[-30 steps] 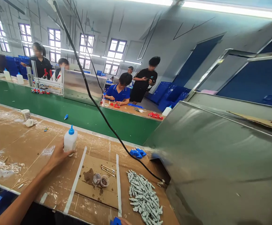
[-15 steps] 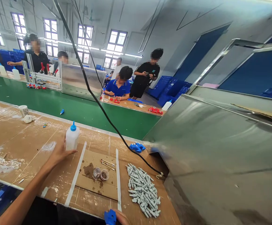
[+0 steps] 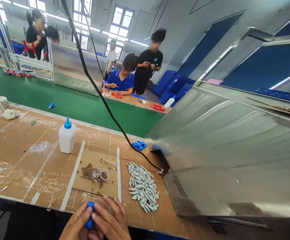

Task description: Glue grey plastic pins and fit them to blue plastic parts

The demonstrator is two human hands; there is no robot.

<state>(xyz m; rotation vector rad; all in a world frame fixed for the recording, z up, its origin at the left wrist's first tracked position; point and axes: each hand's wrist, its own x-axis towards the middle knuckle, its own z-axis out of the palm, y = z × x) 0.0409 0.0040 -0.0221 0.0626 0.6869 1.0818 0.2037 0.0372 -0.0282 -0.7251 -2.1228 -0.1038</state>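
At the near edge of the table (image 3: 47, 175), blue part (image 3: 90, 213) clamped between the left hand (image 3: 76, 222) and the right hand (image 3: 111, 220), cardboard sheet (image 3: 88, 187) just beyond, two small cups (image 3: 104, 175) and thin sticks (image 3: 108, 163) on it, grey parts (image 3: 143, 188) heaped to its right, blue-capped bottle (image 3: 67, 140) upright to its left.
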